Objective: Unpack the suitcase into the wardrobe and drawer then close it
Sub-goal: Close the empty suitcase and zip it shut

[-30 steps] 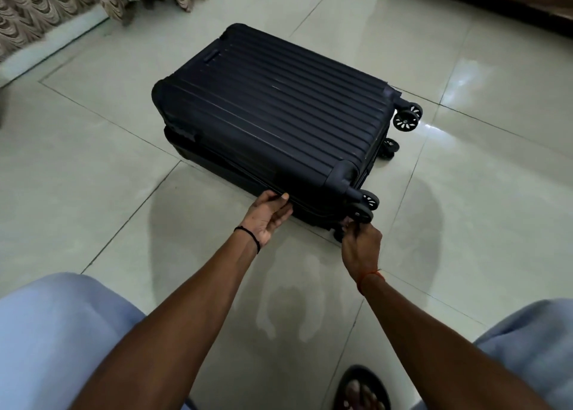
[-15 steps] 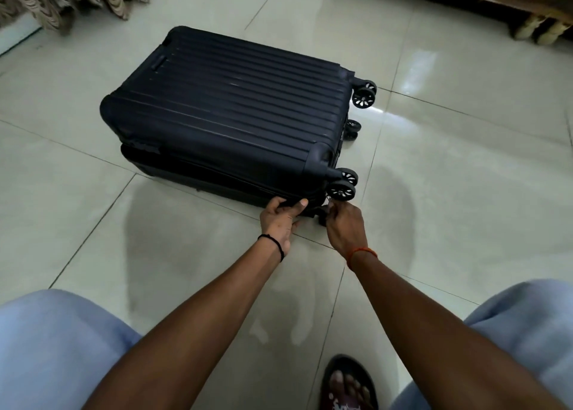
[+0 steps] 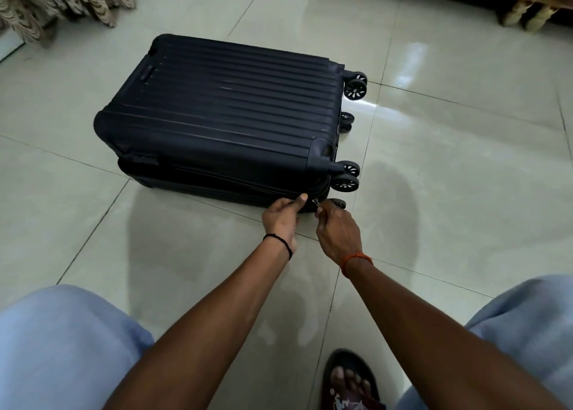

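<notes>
A dark navy hard-shell suitcase with ribbed lid (image 3: 223, 115) lies flat and closed on the glossy pale tiled floor (image 3: 449, 161), its black spinner wheels (image 3: 344, 182) pointing to the right and its long zippered side facing the person; it sits across a joint where several tiles meet, toward the far left part of the floor in view. Both hands meet at the near right corner of the suitcase, just beside the lowest wheel; the left hand (image 3: 281, 219), with a black band on its wrist, curls its fingers against the lower edge of the case, thumb tip resting on the zip line; the right hand (image 3: 336, 228), with an orange thread at the wrist, pinches a small silver zipper pull (image 3: 316, 202) between fingertips, the pull standing at the corner of the case; whether the left hand actually grasps anything or only presses the shell I cannot tell. A patterned beige curtain (image 3: 62, 3) hangs down to the floor at the far left corner; turned wooden furniture legs (image 3: 524, 17) stand at the far right edge; pale blue trousered knees (image 3: 62, 347) frame the near edge, and a foot in a dark sandal (image 3: 350, 385) rests on the floor between them.
</notes>
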